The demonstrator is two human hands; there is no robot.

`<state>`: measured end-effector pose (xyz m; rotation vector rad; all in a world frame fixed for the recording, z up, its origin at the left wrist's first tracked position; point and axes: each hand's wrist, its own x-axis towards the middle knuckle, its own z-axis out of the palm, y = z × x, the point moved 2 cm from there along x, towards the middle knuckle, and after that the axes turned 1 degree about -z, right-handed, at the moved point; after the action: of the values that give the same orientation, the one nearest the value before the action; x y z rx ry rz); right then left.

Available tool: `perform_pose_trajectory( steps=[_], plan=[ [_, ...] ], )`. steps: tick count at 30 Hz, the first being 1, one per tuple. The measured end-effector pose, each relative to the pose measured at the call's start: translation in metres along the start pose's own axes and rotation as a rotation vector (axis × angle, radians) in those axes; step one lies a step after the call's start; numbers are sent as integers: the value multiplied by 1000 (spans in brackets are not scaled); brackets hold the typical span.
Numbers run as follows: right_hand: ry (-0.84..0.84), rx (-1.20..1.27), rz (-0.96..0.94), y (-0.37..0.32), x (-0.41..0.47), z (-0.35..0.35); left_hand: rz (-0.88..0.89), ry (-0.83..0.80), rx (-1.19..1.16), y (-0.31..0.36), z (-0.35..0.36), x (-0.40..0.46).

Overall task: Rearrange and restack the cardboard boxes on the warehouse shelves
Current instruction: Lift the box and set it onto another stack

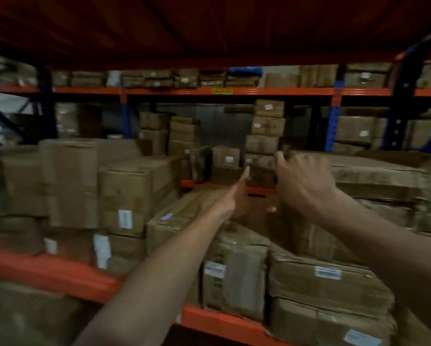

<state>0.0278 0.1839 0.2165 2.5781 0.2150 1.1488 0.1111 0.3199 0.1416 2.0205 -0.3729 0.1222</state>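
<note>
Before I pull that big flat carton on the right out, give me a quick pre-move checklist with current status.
1. Right hand on the corner of the large flat brown cardboard carton: ok.
2. Left hand gripping it: not ok, reaching along the front only.
3. Tall stack of small brown boxes behind, stable: cannot tell.
4. Lower taped brown cartons supporting squarely: cannot tell, crumpled.
5. Image sharpness: not ok, blurred.

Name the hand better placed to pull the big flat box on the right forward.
Right. The right hand is curled at the near corner of the big flat box; the left hand reaches toward the middle gap.
</note>
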Motion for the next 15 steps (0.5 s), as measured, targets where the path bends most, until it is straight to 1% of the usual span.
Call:
perform_pose_trajectory(
  steps=[1, 2, 3, 4, 5, 6, 8, 10, 13, 15],
  plan=[
    [-18, 74, -35, -22, 9, 5, 0, 105, 1, -9, -26, -8],
    [-42, 131, -73, -45, 18, 13, 2, 235, 66, -22, -52, -14],
    [-53, 181, -107, -68, 28, 22, -28, 381, 223, -34, -79, -24],
    [-56, 220, -138, -88, 37, 32, -60, 530, 348, -48, -102, -32],
    [-54, 247, -170, -111, 46, 42, -114, 651, 420, -65, -125, -41],
    [-48, 264, -205, -135, 55, 50, -181, 737, 444, -86, -148, -49],
    [-24, 266, -291, -183, 75, 59, -375, 803, 426, -126, -187, -62],
    [12, 197, -403, -228, 96, 63, -503, 805, 354, -166, -212, -68],
    [57, -9, -608, -288, 119, 63, -564, 798, 272, -218, -227, -72],
    [75, -149, -723, -323, 129, 60, -573, 775, 269, -244, -230, -70]
  ],
)
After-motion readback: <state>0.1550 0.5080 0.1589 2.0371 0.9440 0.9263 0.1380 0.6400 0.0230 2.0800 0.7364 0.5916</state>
